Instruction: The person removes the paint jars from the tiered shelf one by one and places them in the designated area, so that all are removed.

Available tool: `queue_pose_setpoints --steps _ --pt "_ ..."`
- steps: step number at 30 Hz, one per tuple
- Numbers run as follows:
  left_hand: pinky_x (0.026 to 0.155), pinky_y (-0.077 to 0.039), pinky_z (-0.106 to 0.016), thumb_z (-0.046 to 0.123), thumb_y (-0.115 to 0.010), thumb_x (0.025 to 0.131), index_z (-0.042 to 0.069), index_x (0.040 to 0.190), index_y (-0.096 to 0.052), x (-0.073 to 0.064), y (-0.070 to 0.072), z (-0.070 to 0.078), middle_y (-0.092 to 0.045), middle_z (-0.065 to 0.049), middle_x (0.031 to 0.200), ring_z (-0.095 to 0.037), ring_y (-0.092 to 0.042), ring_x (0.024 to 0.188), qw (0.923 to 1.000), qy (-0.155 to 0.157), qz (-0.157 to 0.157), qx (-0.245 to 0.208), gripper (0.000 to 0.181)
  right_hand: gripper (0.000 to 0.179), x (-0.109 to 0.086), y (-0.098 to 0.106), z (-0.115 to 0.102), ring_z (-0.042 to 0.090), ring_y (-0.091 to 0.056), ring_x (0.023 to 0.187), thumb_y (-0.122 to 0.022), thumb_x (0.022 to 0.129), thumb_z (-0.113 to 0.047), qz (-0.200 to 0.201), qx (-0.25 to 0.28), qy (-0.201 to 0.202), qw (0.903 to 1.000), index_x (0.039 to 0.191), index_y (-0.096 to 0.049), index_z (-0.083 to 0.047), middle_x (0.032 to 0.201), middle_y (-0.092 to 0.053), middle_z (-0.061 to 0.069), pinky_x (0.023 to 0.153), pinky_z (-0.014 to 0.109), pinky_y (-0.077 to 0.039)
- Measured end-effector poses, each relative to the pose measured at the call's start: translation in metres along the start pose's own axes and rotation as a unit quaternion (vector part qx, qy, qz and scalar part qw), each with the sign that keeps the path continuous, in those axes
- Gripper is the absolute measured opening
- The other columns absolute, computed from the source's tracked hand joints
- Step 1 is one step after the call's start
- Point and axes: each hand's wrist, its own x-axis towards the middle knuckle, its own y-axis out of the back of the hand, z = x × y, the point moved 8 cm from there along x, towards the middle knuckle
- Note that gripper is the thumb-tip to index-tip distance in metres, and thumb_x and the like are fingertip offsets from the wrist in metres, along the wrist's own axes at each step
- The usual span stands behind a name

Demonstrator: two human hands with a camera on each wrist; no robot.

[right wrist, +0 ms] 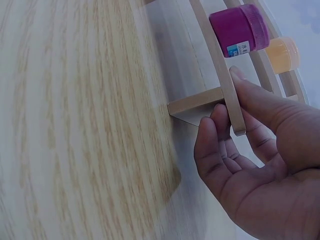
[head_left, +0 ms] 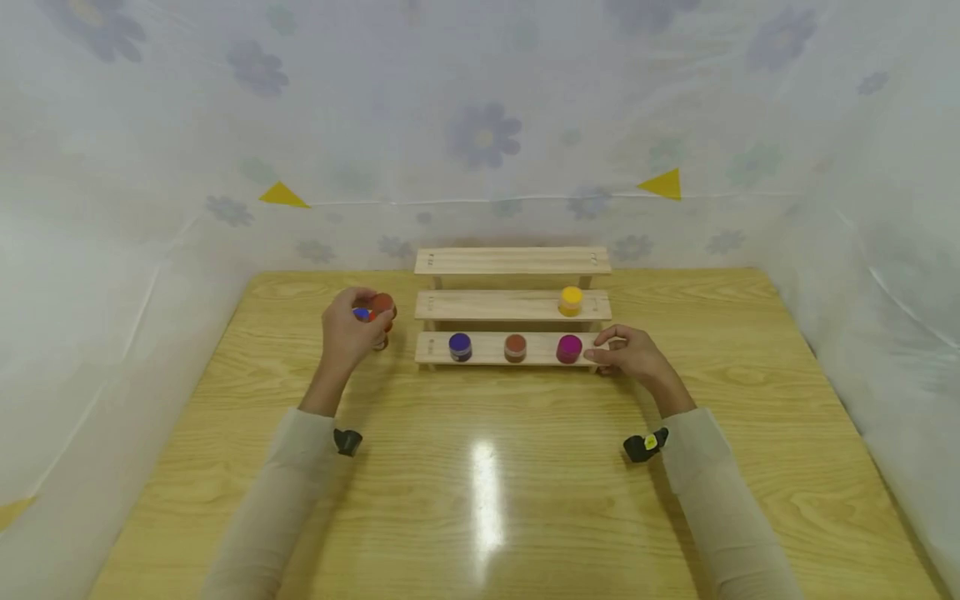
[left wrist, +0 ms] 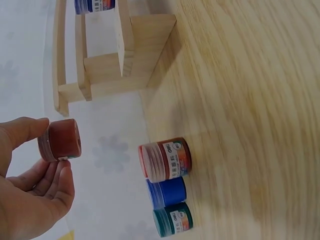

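My left hand [head_left: 348,329] pinches a reddish-brown paint jar [left wrist: 64,139] between thumb and fingers, raised above the table left of the rack. Below it in the left wrist view stand a red-brown jar [left wrist: 175,159], a blue jar [left wrist: 167,192] and a green jar [left wrist: 173,220] close together. The right hand [head_left: 628,353] grips the right end of the lowest step of a three-tier wooden rack [head_left: 487,337], thumb on top and fingers curled beneath. Beside that thumb sits a magenta paint jar [right wrist: 235,31] on the step.
On the same step are a dark blue jar [head_left: 460,347] and a brown jar [head_left: 515,348]. A yellow jar [head_left: 571,302] stands on the middle step, toward the right. Patterned sheeting [head_left: 420,100] hangs behind and beside the wooden table [head_left: 420,483].
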Motion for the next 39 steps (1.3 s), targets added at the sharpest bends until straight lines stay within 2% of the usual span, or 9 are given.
queue_pose_setpoints --steps 5,12,21,27,35,39 --pt "0.084 -0.054 -0.048 0.018 -0.069 0.085 -0.001 0.122 -0.056 0.001 0.005 -0.008 -0.058 -0.021 0.118 -0.04 -0.057 0.109 1.0 0.002 0.003 0.009 0.043 0.035 0.001 0.0 0.001 0.012 -0.064 0.068 -0.07 0.086 -0.022 0.0 -0.012 0.006 0.9999 0.109 -0.053 -0.001 0.064 -0.06 -0.006 0.072 0.029 -0.056" --pt "0.09 -0.05 -0.048 0.017 -0.07 0.086 -0.002 0.123 -0.054 0.001 0.012 -0.022 -0.057 -0.021 0.121 -0.039 -0.054 0.112 0.9998 0.013 0.005 0.016 0.045 0.038 0.0 -0.001 -0.001 0.013 -0.064 0.068 -0.071 0.086 -0.022 0.0 -0.023 0.013 0.9997 0.11 -0.053 0.001 0.063 -0.058 -0.005 0.072 0.03 -0.056" --pt "0.098 -0.045 -0.049 0.014 -0.068 0.087 -0.004 0.123 -0.053 -0.001 0.019 -0.038 -0.056 -0.022 0.123 -0.037 -0.052 0.116 0.9988 0.034 0.012 0.033 0.043 0.032 0.0 0.0 -0.001 0.013 -0.062 0.065 -0.071 0.086 -0.02 0.004 -0.016 0.014 0.9998 0.105 -0.054 0.0 0.061 -0.055 -0.005 0.071 0.03 -0.057" --pt "0.097 -0.044 -0.05 0.014 -0.068 0.087 -0.007 0.122 -0.053 -0.002 0.022 -0.043 -0.056 -0.025 0.12 -0.04 -0.052 0.113 0.9984 0.032 0.02 0.043 0.042 0.033 0.0 0.0 -0.001 0.013 -0.062 0.066 -0.071 0.086 -0.02 0.002 -0.009 0.017 0.9998 0.105 -0.053 0.0 0.06 -0.054 -0.004 0.071 0.03 -0.057" --pt "0.096 -0.045 -0.048 0.011 -0.068 0.087 -0.006 0.121 -0.054 -0.001 0.023 -0.053 -0.057 -0.024 0.119 -0.038 -0.054 0.111 0.9973 0.055 0.017 0.045 0.04 0.035 0.001 -0.001 -0.001 0.012 -0.063 0.068 -0.07 0.086 -0.02 0.0 -0.011 0.016 0.9998 0.107 -0.052 0.001 0.064 -0.06 -0.005 0.072 0.031 -0.057" --pt "0.096 -0.045 -0.048 0.011 -0.068 0.087 -0.007 0.121 -0.053 -0.001 0.022 -0.058 -0.057 -0.025 0.119 -0.038 -0.053 0.111 0.997 0.061 0.015 0.045 0.042 0.034 0.0 -0.001 -0.002 0.012 -0.063 0.068 -0.07 0.087 -0.019 -0.001 -0.008 0.009 0.9999 0.108 -0.052 0.001 0.063 -0.058 -0.006 0.073 0.032 -0.057"
